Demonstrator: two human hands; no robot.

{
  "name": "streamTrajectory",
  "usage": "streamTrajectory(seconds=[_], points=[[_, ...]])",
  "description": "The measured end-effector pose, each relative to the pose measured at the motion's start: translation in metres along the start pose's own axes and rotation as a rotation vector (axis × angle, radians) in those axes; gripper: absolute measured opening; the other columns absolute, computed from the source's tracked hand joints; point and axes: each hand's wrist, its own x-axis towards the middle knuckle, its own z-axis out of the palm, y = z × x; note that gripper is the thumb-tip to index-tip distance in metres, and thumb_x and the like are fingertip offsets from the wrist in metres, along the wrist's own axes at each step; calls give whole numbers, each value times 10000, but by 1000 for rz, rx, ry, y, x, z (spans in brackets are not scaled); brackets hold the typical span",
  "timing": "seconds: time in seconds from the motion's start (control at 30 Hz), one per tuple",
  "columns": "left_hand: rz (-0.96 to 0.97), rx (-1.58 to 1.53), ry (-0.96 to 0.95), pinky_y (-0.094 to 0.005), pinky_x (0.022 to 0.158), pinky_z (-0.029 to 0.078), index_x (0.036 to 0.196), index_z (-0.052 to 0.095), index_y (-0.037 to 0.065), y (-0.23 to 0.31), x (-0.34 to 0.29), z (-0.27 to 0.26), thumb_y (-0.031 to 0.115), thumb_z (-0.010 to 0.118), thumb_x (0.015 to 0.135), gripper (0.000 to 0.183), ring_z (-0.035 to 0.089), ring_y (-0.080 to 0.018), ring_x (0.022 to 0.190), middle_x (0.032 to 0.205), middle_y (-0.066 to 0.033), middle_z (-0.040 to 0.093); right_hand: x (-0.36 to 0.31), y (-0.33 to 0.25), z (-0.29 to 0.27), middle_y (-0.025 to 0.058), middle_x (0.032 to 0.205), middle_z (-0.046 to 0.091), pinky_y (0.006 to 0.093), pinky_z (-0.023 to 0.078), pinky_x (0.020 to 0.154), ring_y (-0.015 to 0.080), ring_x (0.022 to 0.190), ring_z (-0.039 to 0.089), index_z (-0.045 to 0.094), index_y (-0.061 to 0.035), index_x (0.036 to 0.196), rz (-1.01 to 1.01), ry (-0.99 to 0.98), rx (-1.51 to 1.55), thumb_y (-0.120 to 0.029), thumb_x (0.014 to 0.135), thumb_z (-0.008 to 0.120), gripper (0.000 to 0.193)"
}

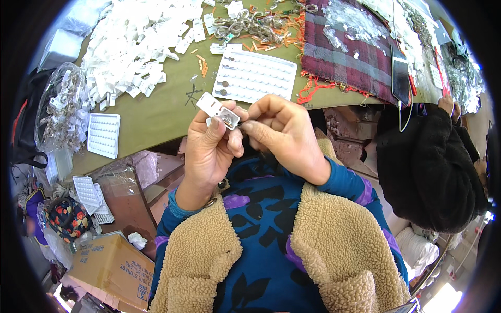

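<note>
A small white plastic case (210, 105) with its lid swung up is held between the thumb and fingers of my left hand (204, 151), just over the table's near edge. My right hand (289, 136) is closed in a pinch against the case's right side. Whatever its fingertips hold is too small and covered to make out. Beyond both hands lies a white tray (266, 75) with rows of small round hollows; a few dark round pieces (224, 87) sit along its left side. Some thin black strips (193, 96) lie on the cloth left of the tray.
A big heap of white plastic cases (130, 47) covers the far left. Cords (255, 26) and orange slips (203, 65) lie behind the tray, a plaid cloth (344, 57) to its right. A second tray (103, 135) and a cardboard box (112, 268) are left; a dark-clothed person (428, 161) sits right.
</note>
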Motion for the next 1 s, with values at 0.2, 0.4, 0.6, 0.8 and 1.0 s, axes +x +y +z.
streamTrajectory(seconds=[0.2, 0.4, 0.6, 0.8, 1.0], points=[[69, 150, 22, -314, 619, 609, 1152, 553, -18, -2, 1, -4, 170, 621, 948, 286, 676, -180, 727, 929, -147, 675, 0, 8, 4, 120, 983, 586, 387, 414, 813, 308, 892, 549, 652, -38, 933, -725, 78, -614, 17, 763, 649, 178], [76, 226, 107, -300, 641, 613, 1051, 587, 0, -8, -5, -2, 154, 638, 939, 197, 682, -169, 709, 873, -111, 683, 6, 7, 0, 134, 948, 574, 371, 445, 749, 312, 851, 554, 635, -23, 912, -805, -67, -770, 29, 715, 645, 204], [52, 171, 44, -310, 635, 597, 1052, 608, -23, -8, -3, -10, 129, 634, 940, 191, 675, -181, 689, 839, -130, 681, 3, 4, 2, 143, 824, 582, 384, 486, 686, 329, 764, 580, 617, -2, 907, -625, -30, -634, 30, 725, 659, 189], [31, 356, 117, -303, 641, 602, 1075, 624, -56, -8, -6, -6, 77, 639, 931, 196, 678, -173, 692, 837, -133, 687, 6, 0, 3, 153, 732, 579, 436, 474, 613, 366, 699, 592, 567, -21, 839, -585, -20, -799, -44, 749, 675, 143], [-6, 432, 165, -301, 656, 608, 1089, 625, -57, -3, -6, -6, 34, 641, 917, 195, 686, -168, 708, 848, -136, 690, 7, -1, 6, 144, 764, 612, 384, 503, 626, 324, 728, 640, 589, -9, 871, -310, -11, -660, -16, 793, 666, 110]])
